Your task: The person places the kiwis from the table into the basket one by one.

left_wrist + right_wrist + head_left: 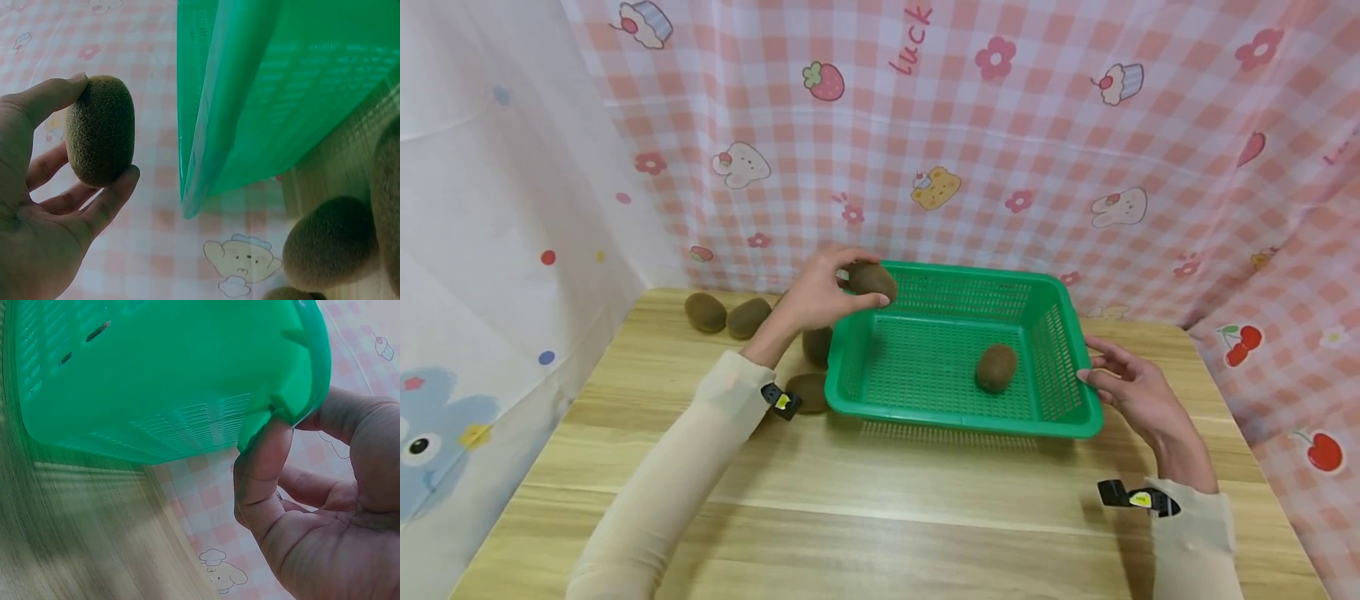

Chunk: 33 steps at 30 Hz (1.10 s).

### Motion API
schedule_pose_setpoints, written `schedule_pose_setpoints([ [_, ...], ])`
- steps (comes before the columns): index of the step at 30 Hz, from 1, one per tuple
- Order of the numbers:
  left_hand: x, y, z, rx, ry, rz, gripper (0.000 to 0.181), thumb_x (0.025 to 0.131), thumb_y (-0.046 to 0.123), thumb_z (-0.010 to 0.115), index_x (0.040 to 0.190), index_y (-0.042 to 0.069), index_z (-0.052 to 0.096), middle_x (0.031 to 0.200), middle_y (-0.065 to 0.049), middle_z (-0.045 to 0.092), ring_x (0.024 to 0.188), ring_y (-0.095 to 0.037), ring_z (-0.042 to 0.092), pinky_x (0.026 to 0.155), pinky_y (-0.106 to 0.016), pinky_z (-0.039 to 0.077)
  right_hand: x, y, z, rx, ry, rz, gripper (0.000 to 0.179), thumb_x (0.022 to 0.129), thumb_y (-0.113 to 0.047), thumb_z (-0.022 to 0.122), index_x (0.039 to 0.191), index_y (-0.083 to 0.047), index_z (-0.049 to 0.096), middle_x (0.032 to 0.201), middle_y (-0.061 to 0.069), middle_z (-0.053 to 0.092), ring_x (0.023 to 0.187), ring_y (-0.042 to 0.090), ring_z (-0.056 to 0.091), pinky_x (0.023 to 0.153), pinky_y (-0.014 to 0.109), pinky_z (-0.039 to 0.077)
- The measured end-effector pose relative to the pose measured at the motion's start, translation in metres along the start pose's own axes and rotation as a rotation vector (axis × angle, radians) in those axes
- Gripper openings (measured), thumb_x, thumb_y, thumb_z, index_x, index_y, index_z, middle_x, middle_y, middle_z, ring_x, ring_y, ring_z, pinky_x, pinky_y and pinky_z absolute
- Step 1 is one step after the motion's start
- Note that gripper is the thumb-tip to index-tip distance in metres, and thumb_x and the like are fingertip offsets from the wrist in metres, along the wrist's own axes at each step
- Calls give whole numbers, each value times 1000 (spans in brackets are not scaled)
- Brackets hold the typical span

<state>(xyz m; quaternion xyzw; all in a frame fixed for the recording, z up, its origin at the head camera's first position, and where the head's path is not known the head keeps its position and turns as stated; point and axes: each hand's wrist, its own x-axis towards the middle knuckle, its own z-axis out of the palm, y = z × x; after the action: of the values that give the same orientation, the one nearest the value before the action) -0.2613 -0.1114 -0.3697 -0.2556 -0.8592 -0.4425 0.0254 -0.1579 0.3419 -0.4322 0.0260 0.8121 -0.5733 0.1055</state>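
Note:
My left hand (817, 292) pinches a brown fuzzy kiwi (874, 282) between thumb and fingers, above the far left corner of a green plastic basket (955, 420). The left wrist view shows this kiwi (101, 130) held up beside the basket wall. Inside the basket, toward its right side, lies another kiwi (997, 368). At the basket's right end, my right hand (1138, 398) grips the rim; in the right wrist view its fingers (269, 456) curl under the rim's edge. Several kiwis lie left of the basket, one of them (807, 393) close against it.
More kiwis, including one at the far left (705, 312), sit along the back of the wooden table (880, 517), partly hidden by my left arm. A pink checked cloth (880, 150) hangs behind the table, with a white patterned cloth (512, 208) at the left.

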Motion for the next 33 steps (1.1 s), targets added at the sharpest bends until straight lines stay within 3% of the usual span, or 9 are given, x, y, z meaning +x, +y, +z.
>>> schedule_pose_setpoints([
  [8,4,4,10,16,-7,2,53,83,29,87,130,12,69,134,-8,65,113,-22,60,90,-42,58,-1,1,0,10,1,-6,72,101,-26,67,162,-12,31,117,-5,59,92,1,65,77,19,57],
  [15,4,5,12,13,-61,-48,56,90,29,81,138,9,63,141,-10,60,119,-28,62,96,-43,58,-1,3,1,-23,9,-25,72,102,-27,66,162,-10,31,117,-6,59,95,0,66,81,19,59],
  [22,2,3,3,18,-104,-54,58,94,30,76,144,9,57,148,-12,55,129,-33,58,103,-46,55,1,2,1,-9,4,-31,71,102,-25,67,162,-10,31,117,-6,59,94,0,66,79,19,58],
  [33,-9,-5,-12,37,-65,-82,71,94,41,74,153,12,46,153,-15,50,140,-35,49,113,-52,46,0,1,2,-4,-1,-16,73,102,-26,67,162,-10,29,119,-5,57,96,0,65,80,19,58],
])
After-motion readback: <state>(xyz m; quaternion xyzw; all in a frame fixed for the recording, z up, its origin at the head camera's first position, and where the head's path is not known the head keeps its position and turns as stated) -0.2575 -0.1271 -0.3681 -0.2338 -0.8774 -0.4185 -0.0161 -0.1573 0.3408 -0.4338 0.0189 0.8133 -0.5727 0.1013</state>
